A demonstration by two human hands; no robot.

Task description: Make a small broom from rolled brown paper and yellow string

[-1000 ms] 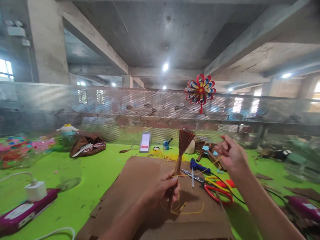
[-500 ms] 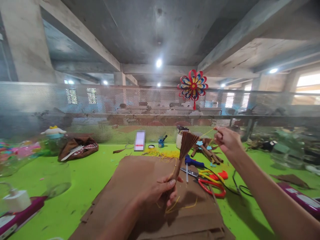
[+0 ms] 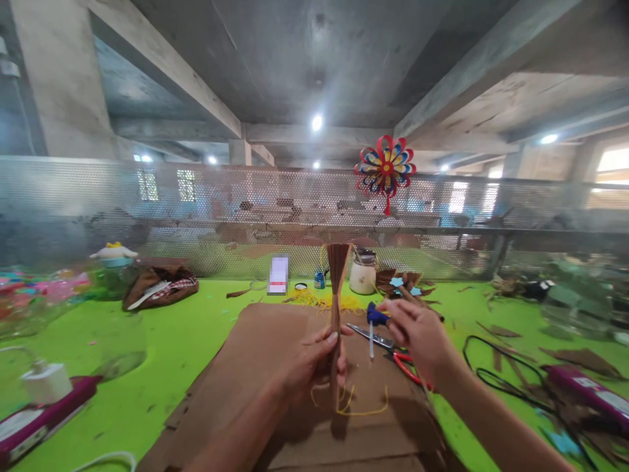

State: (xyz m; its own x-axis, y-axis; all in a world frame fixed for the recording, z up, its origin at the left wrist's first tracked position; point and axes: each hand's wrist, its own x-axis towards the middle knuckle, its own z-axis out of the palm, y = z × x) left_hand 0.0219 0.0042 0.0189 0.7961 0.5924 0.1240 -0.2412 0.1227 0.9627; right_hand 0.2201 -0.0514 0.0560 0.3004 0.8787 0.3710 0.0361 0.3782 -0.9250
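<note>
My left hand (image 3: 319,357) is closed round the narrow lower part of a pleated brown paper fan (image 3: 338,265), holding it upright with its spread end on top. A thin yellow string runs along the fan, and loose yellow strands (image 3: 363,413) hang beside its foot. To the right, my right hand (image 3: 417,334) has its fingers curled over the handle of a blue glue gun (image 3: 376,316), hiding most of it. A white stick (image 3: 371,341) lies by the gun. Red-handled scissors (image 3: 378,337) lie partly under my right hand.
Stacked brown paper sheets (image 3: 265,341) cover the middle of the green table (image 3: 187,341). Behind stand a phone (image 3: 278,274), a small blue bottle (image 3: 320,280) and a white jar (image 3: 362,278). Yellow shreds (image 3: 307,299) lie nearby. A black cable (image 3: 496,383) loops at right.
My right hand has let go of the yellow string and come down leftward onto the glue gun. The fan, earlier tilted to the right, now stands upright in my left hand.
</note>
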